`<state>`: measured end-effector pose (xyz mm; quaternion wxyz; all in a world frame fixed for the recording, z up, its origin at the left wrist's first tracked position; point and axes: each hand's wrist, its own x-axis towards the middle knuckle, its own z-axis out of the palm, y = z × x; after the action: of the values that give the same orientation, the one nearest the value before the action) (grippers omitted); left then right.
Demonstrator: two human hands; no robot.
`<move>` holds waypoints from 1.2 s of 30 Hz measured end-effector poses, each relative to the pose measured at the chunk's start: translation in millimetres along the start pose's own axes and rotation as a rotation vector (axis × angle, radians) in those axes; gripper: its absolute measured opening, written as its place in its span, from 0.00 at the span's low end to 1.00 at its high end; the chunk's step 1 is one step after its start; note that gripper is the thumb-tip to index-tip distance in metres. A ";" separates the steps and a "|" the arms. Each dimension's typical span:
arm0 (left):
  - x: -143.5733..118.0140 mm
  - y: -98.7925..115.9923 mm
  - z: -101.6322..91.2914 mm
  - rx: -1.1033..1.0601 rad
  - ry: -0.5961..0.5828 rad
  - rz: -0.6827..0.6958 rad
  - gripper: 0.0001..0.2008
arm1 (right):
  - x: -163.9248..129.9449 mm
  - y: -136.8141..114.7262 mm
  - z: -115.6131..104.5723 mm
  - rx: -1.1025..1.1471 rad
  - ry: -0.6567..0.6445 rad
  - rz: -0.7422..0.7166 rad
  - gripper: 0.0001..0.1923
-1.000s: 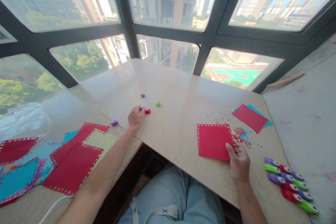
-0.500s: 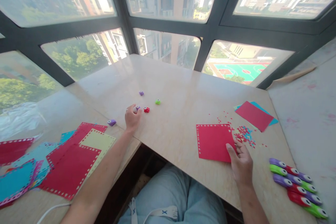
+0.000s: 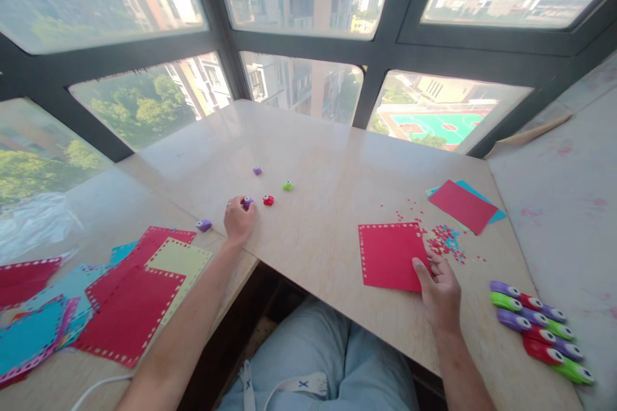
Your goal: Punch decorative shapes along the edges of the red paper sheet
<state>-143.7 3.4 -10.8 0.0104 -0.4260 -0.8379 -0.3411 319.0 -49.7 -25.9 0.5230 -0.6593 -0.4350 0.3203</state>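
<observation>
My left hand (image 3: 238, 219) is closed around a small purple craft punch (image 3: 247, 203) over the table. Just right of it stands a small red punch (image 3: 268, 200), apart from my fingers. A green punch (image 3: 288, 185) and a purple punch (image 3: 257, 170) sit farther back, and another purple punch (image 3: 204, 225) lies to the left of my wrist. My right hand (image 3: 439, 282) pinches a red sheet of paper (image 3: 389, 258) by its right edge, thumb on top. Rows of small holes run along the sheet's top and left edges.
Red and blue paper bits (image 3: 446, 241) are scattered beyond my right hand. Behind them lie uncut sheets (image 3: 463, 207). Several larger punches (image 3: 540, 327) stand in rows at the right. Hole-edged sheets (image 3: 139, 308) overlap at the left, near clear plastic (image 3: 36, 225) and a white cable (image 3: 99, 388).
My left hand has drawn slightly left, away from the red punch, with the purple punch in its fingers. The right hand keeps its hold on the red sheet. The view has shifted a little.
</observation>
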 end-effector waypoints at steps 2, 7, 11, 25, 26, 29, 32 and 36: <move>-3.2 -3.7 -4.2 -0.046 -0.003 0.018 0.13 | -0.1 -0.4 0.5 0.011 -0.002 -0.007 0.31; -36.2 1.7 -16.6 -0.184 0.023 0.233 0.13 | 0.7 -0.8 2.3 0.025 0.016 -0.011 0.29; -79.6 29.0 -15.9 -0.311 -0.165 0.418 0.10 | 3.3 -2.9 3.5 0.029 0.072 -0.014 0.28; -165.4 143.6 26.0 -0.613 -0.828 0.744 0.14 | 8.0 -11.8 6.5 0.147 0.166 0.012 0.27; -166.0 144.6 26.7 -0.610 -0.842 0.745 0.14 | 7.8 -12.5 6.5 0.134 0.166 0.013 0.28; -166.5 144.0 27.7 -0.606 -0.864 0.739 0.14 | 7.1 -12.3 6.6 0.076 0.157 -0.010 0.27; -166.9 141.2 28.2 -0.631 -0.856 0.713 0.14 | 6.5 -10.2 7.3 0.032 0.161 -0.039 0.25; -168.4 138.3 29.4 -0.654 -0.836 0.717 0.13 | 5.6 -10.4 8.2 0.010 0.185 -0.038 0.24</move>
<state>71.3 -42.6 -7.5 -0.3344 -0.7582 -0.4291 -0.3595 311.6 -40.5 -17.8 0.5702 -0.6751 -0.3957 0.2502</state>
